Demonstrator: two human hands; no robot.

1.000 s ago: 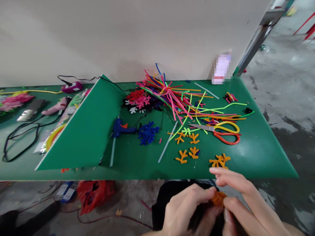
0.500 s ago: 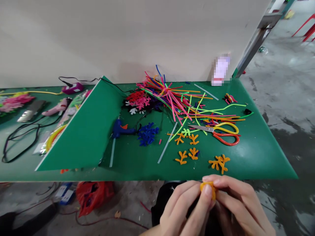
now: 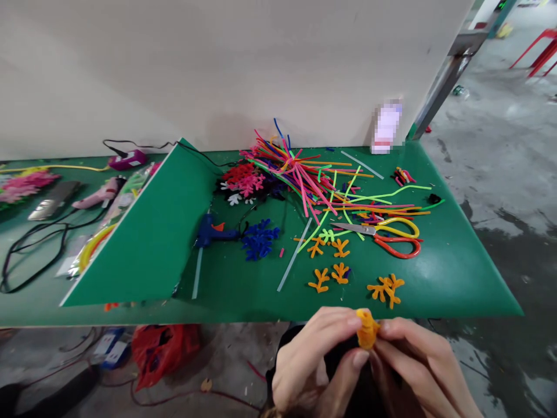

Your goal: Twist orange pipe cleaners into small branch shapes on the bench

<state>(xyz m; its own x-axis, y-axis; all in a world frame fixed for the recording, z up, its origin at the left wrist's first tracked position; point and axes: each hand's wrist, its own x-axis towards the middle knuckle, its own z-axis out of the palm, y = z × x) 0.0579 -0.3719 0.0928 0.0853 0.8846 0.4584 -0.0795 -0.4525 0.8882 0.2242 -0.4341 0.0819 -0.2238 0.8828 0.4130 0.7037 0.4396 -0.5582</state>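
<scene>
Just in front of the table edge I hold a small folded orange pipe cleaner piece (image 3: pixel 366 330) between both hands. My left hand (image 3: pixel 313 354) has its index fingertip against the piece's left side and its thumb just below. My right hand (image 3: pixel 422 360) pinches the piece from the right; its lower fingers are partly hidden. On the table beyond lie several branched orange pipe cleaner pieces (image 3: pixel 319 280), two of them overlapping nearest my hands. Scissors (image 3: pixel 369 229) with yellow and red handles lie open behind them.
A heap of coloured pipe cleaners (image 3: pixel 300 174) spreads across the back. A blue glue gun (image 3: pixel 213 230) stands by a leaning green board (image 3: pixel 130 238), near blue branched pieces (image 3: pixel 260 238). Clear glue sticks (image 3: pixel 295 255) lie about. A red bag (image 3: pixel 163 351) sits on the floor.
The orange piece now shows more fully, turned upright. My left thumb has dropped from its front to below it, and my left fingers have spread wider. The view has shifted slightly.
</scene>
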